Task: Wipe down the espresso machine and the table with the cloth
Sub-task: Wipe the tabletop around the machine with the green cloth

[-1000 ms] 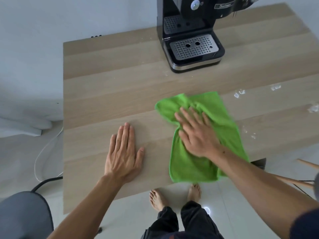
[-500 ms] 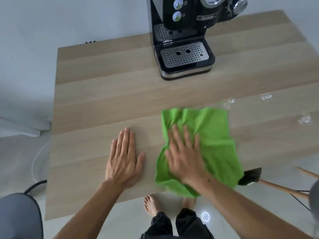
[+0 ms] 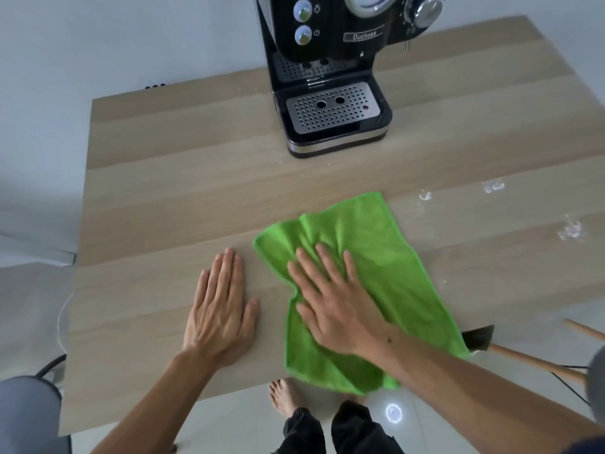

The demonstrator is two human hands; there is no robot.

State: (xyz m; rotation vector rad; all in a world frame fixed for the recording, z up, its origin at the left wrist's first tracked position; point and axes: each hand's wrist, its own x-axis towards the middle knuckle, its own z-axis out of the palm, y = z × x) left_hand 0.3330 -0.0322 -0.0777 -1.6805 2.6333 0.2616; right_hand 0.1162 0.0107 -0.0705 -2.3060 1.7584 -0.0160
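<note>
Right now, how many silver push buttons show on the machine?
2: upper button at the frame's top, lower button just below. Machine is cropped; more may be hidden.

The rectangular wooden table is pale oak, its grain running in long bands of lighter and darker beige. The microfibre cloth by the near edge is plain bright green. The glossy espresso machine at the far edge is black with silver knobs. Its metal drip tray is silver, patterned with rows of small dark holes. Whitish flecks dot the right edge.

Matt pale wood-grain table; fuzzy green cloth; glossy black espresso machine, perforated metal tray
</note>
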